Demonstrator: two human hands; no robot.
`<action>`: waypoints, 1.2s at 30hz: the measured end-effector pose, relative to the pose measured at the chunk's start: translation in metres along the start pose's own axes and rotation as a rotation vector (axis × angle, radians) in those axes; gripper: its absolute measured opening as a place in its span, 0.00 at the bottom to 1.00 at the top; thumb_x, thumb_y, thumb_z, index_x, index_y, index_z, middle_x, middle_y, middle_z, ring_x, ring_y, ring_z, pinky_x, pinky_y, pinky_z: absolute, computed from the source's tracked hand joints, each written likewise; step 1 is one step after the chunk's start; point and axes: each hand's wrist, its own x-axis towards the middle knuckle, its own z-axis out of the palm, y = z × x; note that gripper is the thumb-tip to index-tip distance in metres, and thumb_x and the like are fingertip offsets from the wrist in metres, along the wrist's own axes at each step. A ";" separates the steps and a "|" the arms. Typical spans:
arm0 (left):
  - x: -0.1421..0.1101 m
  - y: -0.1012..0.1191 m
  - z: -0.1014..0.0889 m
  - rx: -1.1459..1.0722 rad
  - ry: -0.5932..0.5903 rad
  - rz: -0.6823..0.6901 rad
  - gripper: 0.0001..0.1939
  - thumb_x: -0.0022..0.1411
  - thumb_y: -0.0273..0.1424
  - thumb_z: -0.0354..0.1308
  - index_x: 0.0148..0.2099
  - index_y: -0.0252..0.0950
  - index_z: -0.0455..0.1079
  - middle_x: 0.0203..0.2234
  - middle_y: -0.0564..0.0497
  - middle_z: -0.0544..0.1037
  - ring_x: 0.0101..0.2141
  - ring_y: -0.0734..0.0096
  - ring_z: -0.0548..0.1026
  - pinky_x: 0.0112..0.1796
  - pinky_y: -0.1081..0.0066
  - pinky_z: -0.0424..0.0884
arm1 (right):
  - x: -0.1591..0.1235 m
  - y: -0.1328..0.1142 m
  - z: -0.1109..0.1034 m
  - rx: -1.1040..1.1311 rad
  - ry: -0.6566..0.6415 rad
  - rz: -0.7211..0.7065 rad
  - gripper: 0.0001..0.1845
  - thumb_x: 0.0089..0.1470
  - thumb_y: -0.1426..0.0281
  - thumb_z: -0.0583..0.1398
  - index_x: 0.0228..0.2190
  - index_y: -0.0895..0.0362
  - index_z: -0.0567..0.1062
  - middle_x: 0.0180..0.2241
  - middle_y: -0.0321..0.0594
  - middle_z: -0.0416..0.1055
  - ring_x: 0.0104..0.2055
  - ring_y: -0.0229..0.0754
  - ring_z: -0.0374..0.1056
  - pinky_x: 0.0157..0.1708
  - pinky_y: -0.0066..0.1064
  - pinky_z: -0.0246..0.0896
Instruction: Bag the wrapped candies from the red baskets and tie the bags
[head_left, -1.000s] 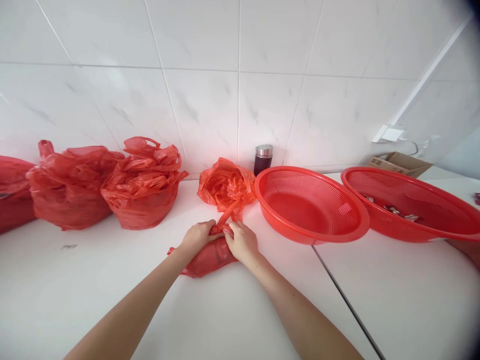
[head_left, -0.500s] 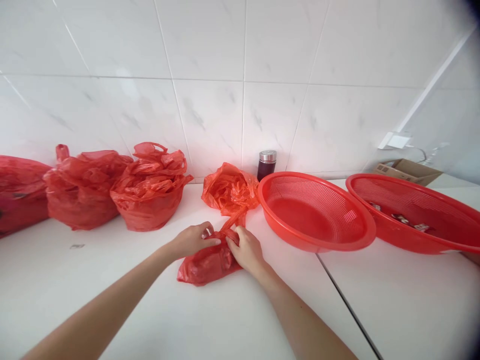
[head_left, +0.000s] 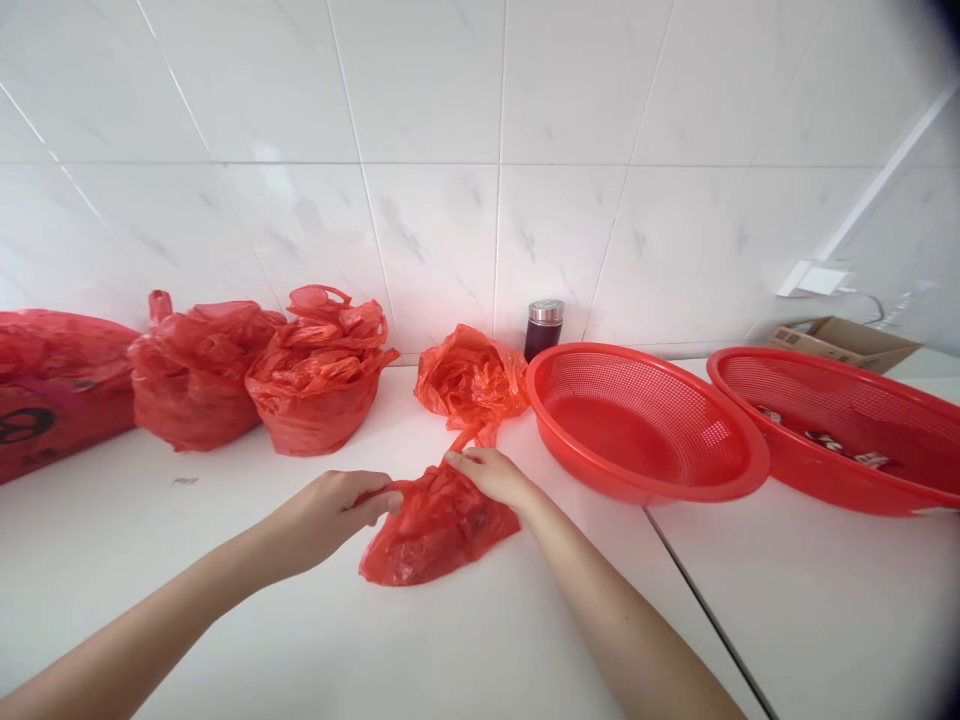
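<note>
A red plastic bag (head_left: 439, 535) with something bulky inside lies on the white table in front of me. My left hand (head_left: 349, 510) pinches the bag's edge on its left side, thumb against fingers. At its upper right, my right hand (head_left: 491, 475) grips the gathered plastic near the handle; its fingertips are partly hidden. Just behind, a crumpled red plastic bag (head_left: 471, 375) lies close to the handle of the bag I hold. What is inside the held bag cannot be made out through the plastic.
Several filled red bags (head_left: 319, 385) stand along the wall at left. To the right are a red plastic basket (head_left: 645, 480) and a second red basket (head_left: 840, 470) with small wrapped items. A dark jar (head_left: 544, 330) and an open cardboard box (head_left: 847, 342) stand behind.
My left hand has moved left and pulled the bag's edge outward, so the bag is spread wider. My right hand has shifted slightly on the plastic. The view has turned a little left.
</note>
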 end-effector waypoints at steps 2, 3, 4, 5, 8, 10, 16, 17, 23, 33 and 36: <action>-0.007 0.011 -0.006 -0.017 -0.020 0.060 0.20 0.64 0.48 0.45 0.29 0.40 0.63 0.26 0.54 0.66 0.28 0.69 0.63 0.29 0.71 0.59 | -0.001 -0.012 0.005 0.092 -0.067 -0.034 0.22 0.50 0.49 0.60 0.23 0.56 0.70 0.25 0.35 0.69 0.30 0.39 0.66 0.34 0.30 0.59; -0.010 0.014 -0.008 -0.039 -0.034 0.083 0.20 0.64 0.49 0.45 0.28 0.40 0.62 0.25 0.54 0.64 0.28 0.69 0.62 0.29 0.71 0.59 | -0.002 -0.019 0.007 0.144 -0.093 -0.054 0.21 0.51 0.50 0.60 0.27 0.56 0.71 0.28 0.36 0.71 0.33 0.39 0.68 0.36 0.30 0.60; -0.012 0.016 -0.010 -0.073 -0.051 0.100 0.21 0.65 0.49 0.45 0.29 0.40 0.61 0.26 0.54 0.64 0.29 0.69 0.62 0.30 0.71 0.60 | -0.004 -0.025 0.009 0.210 -0.120 -0.077 0.20 0.51 0.51 0.60 0.31 0.55 0.71 0.30 0.37 0.72 0.35 0.39 0.69 0.38 0.30 0.61; -0.014 0.017 -0.011 -0.116 -0.067 0.109 0.21 0.65 0.49 0.44 0.29 0.40 0.61 0.27 0.54 0.64 0.30 0.69 0.63 0.32 0.71 0.61 | -0.006 -0.031 0.010 0.289 -0.147 -0.098 0.19 0.51 0.52 0.60 0.33 0.55 0.70 0.31 0.37 0.73 0.36 0.39 0.70 0.40 0.31 0.61; -0.022 0.013 -0.009 -0.237 -0.101 0.089 0.23 0.66 0.50 0.42 0.29 0.39 0.61 0.28 0.54 0.65 0.33 0.68 0.65 0.37 0.71 0.62 | -0.011 -0.043 0.015 0.506 -0.178 -0.139 0.18 0.51 0.53 0.61 0.33 0.54 0.67 0.26 0.34 0.71 0.32 0.40 0.71 0.39 0.34 0.63; -0.031 0.010 -0.002 -0.269 -0.149 0.086 0.24 0.66 0.51 0.40 0.28 0.39 0.60 0.27 0.54 0.64 0.32 0.69 0.64 0.36 0.71 0.63 | -0.010 -0.044 0.019 0.525 -0.056 -0.150 0.16 0.52 0.55 0.60 0.29 0.54 0.65 0.21 0.31 0.67 0.27 0.38 0.68 0.34 0.32 0.63; -0.057 0.011 0.010 -0.102 -0.243 0.093 0.23 0.66 0.51 0.41 0.30 0.40 0.62 0.31 0.54 0.70 0.35 0.68 0.68 0.39 0.72 0.66 | 0.008 -0.031 0.034 0.415 0.215 -0.186 0.12 0.54 0.61 0.55 0.26 0.53 0.59 0.18 0.27 0.59 0.20 0.34 0.57 0.26 0.28 0.56; -0.056 0.009 0.005 -0.077 -0.223 0.076 0.24 0.65 0.52 0.40 0.30 0.40 0.63 0.30 0.54 0.70 0.35 0.68 0.68 0.38 0.72 0.66 | 0.009 -0.029 0.034 0.392 0.251 -0.203 0.12 0.56 0.61 0.54 0.26 0.53 0.59 0.19 0.28 0.60 0.21 0.35 0.57 0.26 0.28 0.56; -0.026 -0.004 -0.007 0.159 0.296 -0.037 0.24 0.63 0.52 0.42 0.48 0.44 0.68 0.46 0.48 0.76 0.42 0.55 0.73 0.44 0.60 0.67 | -0.008 -0.037 0.031 0.229 0.360 -0.301 0.16 0.61 0.58 0.52 0.26 0.52 0.58 0.21 0.31 0.65 0.26 0.38 0.62 0.33 0.30 0.58; -0.005 0.012 0.025 -0.123 0.247 0.080 0.12 0.65 0.38 0.47 0.43 0.41 0.68 0.36 0.51 0.79 0.34 0.63 0.75 0.37 0.65 0.69 | -0.035 -0.045 0.036 0.028 0.415 -0.402 0.13 0.61 0.56 0.53 0.38 0.53 0.65 0.28 0.34 0.68 0.25 0.35 0.62 0.28 0.27 0.60; -0.028 -0.022 -0.015 -0.270 0.291 -0.004 0.16 0.62 0.44 0.53 0.44 0.38 0.70 0.36 0.50 0.79 0.36 0.62 0.75 0.39 0.64 0.71 | -0.036 -0.029 0.023 0.085 0.387 -0.342 0.17 0.60 0.55 0.54 0.45 0.52 0.65 0.34 0.39 0.71 0.31 0.39 0.68 0.26 0.27 0.63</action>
